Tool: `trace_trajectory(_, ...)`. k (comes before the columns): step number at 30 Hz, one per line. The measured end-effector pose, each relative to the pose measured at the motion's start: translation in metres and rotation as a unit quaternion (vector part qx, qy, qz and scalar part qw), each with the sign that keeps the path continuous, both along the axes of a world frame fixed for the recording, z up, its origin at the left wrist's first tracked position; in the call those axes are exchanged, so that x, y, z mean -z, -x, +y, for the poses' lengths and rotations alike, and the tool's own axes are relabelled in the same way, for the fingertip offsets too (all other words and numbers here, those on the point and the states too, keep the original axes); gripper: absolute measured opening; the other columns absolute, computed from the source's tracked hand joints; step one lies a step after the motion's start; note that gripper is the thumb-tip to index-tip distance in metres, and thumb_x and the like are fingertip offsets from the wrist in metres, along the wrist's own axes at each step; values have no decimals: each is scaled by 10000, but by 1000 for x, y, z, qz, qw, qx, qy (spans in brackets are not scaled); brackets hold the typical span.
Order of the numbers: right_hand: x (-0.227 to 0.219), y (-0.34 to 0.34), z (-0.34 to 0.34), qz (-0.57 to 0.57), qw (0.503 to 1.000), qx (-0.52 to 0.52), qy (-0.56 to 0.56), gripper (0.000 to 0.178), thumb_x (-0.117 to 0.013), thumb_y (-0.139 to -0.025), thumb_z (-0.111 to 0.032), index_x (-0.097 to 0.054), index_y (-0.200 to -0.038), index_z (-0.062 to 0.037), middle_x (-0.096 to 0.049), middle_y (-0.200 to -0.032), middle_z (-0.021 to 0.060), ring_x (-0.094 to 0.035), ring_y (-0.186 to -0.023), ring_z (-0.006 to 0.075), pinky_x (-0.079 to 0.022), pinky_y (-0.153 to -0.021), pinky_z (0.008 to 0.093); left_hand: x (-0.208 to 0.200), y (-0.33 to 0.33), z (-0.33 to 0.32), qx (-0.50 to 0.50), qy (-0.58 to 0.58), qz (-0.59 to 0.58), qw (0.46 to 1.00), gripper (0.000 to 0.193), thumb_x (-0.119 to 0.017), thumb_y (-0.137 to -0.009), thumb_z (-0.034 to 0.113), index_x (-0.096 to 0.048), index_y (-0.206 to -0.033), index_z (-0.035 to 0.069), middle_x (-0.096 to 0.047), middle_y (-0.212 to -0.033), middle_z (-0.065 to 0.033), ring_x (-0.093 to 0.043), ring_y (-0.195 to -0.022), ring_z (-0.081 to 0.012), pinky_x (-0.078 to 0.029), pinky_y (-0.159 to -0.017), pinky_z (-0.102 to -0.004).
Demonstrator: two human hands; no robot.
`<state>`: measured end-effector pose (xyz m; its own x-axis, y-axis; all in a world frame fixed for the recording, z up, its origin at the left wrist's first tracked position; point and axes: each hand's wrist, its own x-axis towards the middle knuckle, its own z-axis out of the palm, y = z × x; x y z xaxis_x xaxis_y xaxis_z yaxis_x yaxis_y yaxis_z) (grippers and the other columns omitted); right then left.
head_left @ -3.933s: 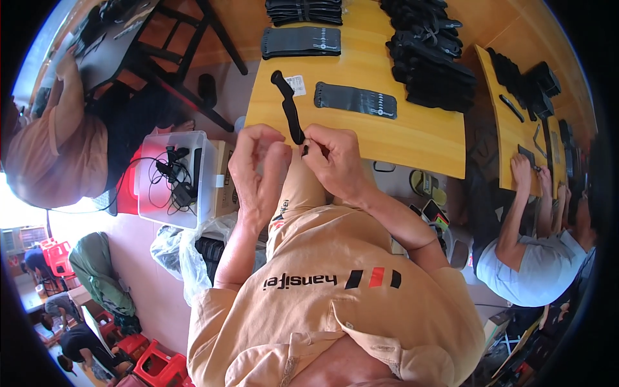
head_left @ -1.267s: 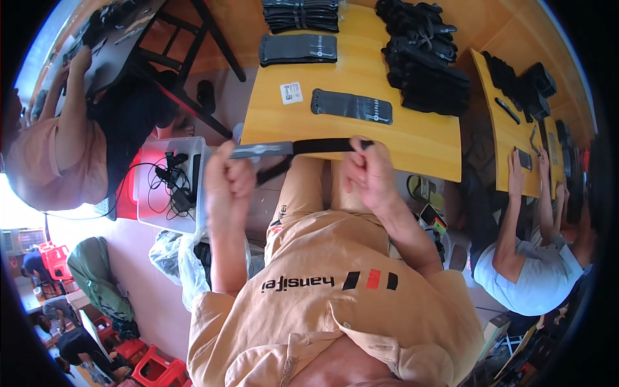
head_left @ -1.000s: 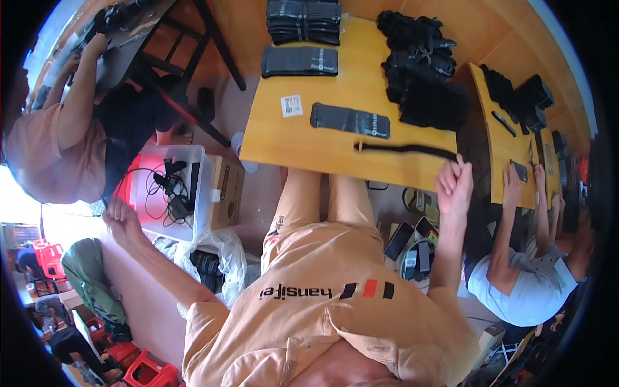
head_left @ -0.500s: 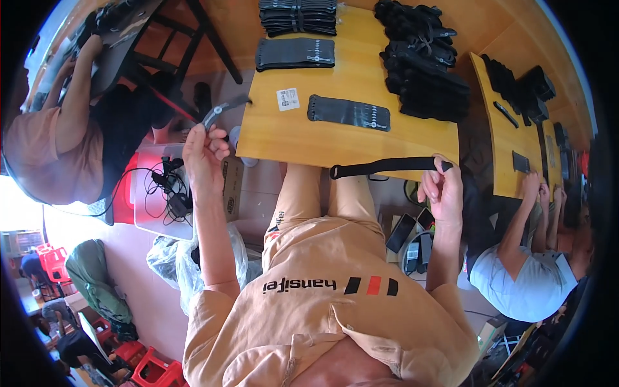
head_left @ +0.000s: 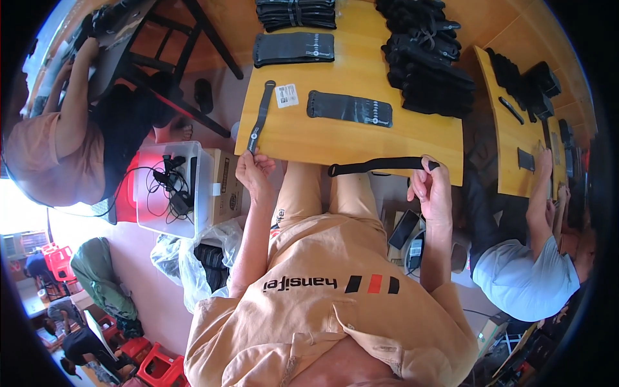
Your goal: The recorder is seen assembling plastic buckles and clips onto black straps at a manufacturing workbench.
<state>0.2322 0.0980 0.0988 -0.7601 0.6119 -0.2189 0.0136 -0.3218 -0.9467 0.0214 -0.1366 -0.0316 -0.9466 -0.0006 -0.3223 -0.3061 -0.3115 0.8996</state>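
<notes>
The black strap (head_left: pixel 377 165) looks like matt cloth

Glare (head_left: pixel 29 209) whitens the far left — table (head_left: pixel 309 145) edges bow outward.

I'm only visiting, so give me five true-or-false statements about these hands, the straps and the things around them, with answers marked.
1. The left hand holds a dark grey strap. True.
2. The right hand is empty. False: it holds a black strap.
3. A white label lies on the yellow table. True.
4. The two held straps cross each other. False: they are apart.
5. The clear bin of black cables is on the person's right. False: left.
</notes>
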Motion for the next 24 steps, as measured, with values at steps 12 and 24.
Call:
trace_trajectory(12,4,4,-6,7,1000,-2,18,304,-455,-864,-269,-390,-617,-104,-348,-455,-19,-294,-347,54,-382,-353,226,-8,-1,-15,131,149,-94,976,576,-425,-888,550,-598,-802,7,-577,-584,-61,-541,-436,-139,-407,-388,-221)
trace_trajectory(24,-16,23,-41,-34,972,-138,-188,176,-531,-853,-71,-515,-698,10,-425,-521,-6,-382,-455,47,-308,-419,233,-150,-60,30,375,92,252,887,334,-670,-738,-9,-612,-1067,-4,-638,-894,-60,-585,-675,-75,-475,-574,-200)
